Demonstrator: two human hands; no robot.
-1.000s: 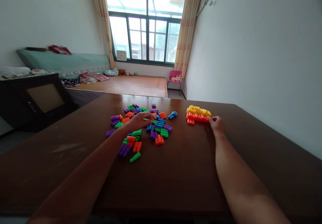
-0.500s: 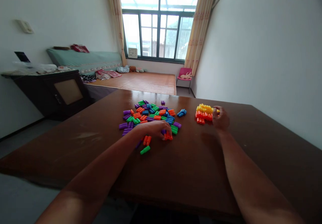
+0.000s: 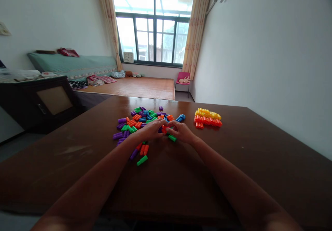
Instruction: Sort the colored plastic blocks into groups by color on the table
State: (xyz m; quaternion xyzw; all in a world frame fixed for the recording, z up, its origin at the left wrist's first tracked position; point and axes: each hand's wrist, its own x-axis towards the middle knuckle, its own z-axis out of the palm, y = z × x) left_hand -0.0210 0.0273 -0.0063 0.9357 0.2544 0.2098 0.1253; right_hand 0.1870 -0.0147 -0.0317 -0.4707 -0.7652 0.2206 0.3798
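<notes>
My left hand and my right hand meet at the near right side of a loose pile of coloured plastic building pieces. Between their fingertips is an orange piece, with a bit of purple beside it; both hands are closed on it. Fingers cover much of it, so I cannot tell whether the two colours are joined. A green piece lies just under my right hand. To the right, orange pieces stand in a row, with a row of yellow pieces behind them.
The brown table carries everything. A green piece and an orange pair lie near my left forearm. Blue pieces sit at the pile's right edge. Beyond the table are a bed and a pink chair.
My right hand has left the orange and yellow rows and moved left to meet my left hand at the orange piece. The view has turned slightly right.
</notes>
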